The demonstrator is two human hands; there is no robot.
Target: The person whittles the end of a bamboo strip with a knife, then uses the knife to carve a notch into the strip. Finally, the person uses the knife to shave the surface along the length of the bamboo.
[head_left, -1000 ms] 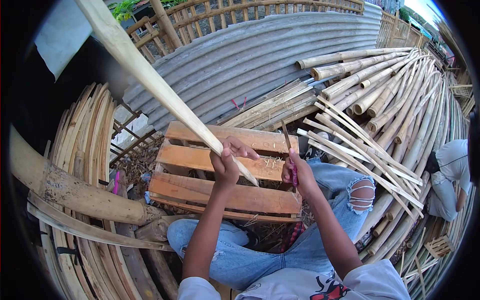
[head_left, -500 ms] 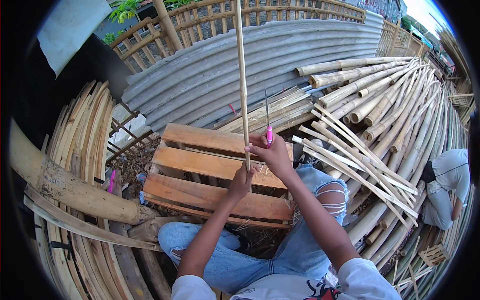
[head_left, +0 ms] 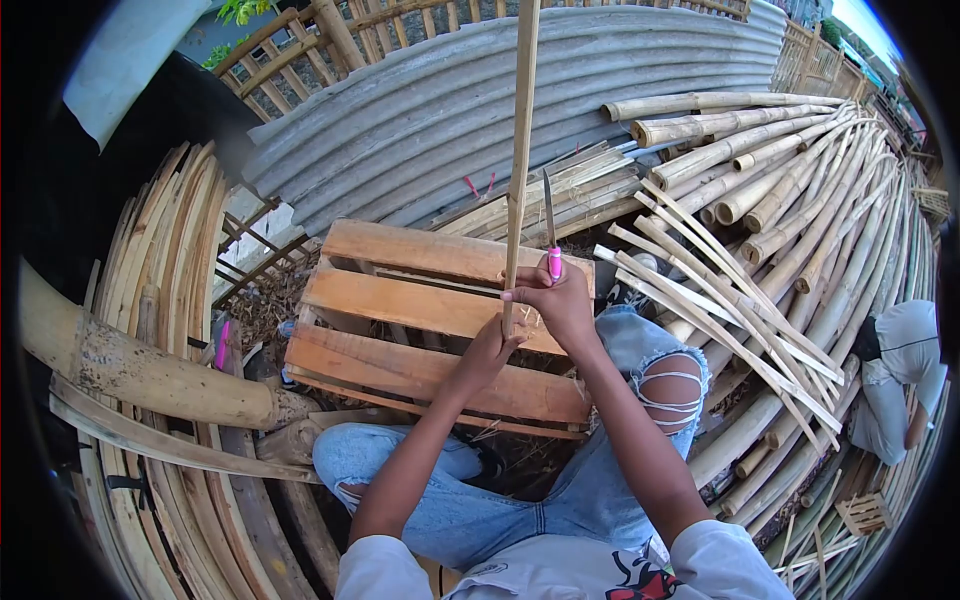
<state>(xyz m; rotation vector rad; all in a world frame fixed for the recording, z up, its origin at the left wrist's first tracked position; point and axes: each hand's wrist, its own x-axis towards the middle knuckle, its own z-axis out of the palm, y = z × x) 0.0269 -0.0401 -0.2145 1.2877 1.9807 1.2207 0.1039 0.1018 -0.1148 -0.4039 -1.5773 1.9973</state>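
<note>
A long bamboo strip (head_left: 520,150) stands nearly upright in front of me, its top running out of view. My left hand (head_left: 487,355) is wrapped round its lower end, just above the slatted wooden crate (head_left: 400,302). Close above, my right hand (head_left: 558,300) is closed on a knife (head_left: 550,215) with a pink handle, the blade pointing up and away from the strip. The thumb and fingertips of that hand also touch the strip. Small pale shavings lie on the crate slats near my hands.
Split bamboo strips (head_left: 730,320) lie across a pile of bamboo poles (head_left: 790,190) on the right. More split lengths (head_left: 170,260) and a thick bamboo pole (head_left: 150,365) are at left. Corrugated sheeting (head_left: 400,140) stands behind. A person (head_left: 895,370) crouches at far right.
The strip has turned, showing a wider face, and its top leans further right. Both hands have shifted slightly right in view, with the knife still held. The camera view has tilted a little.
</note>
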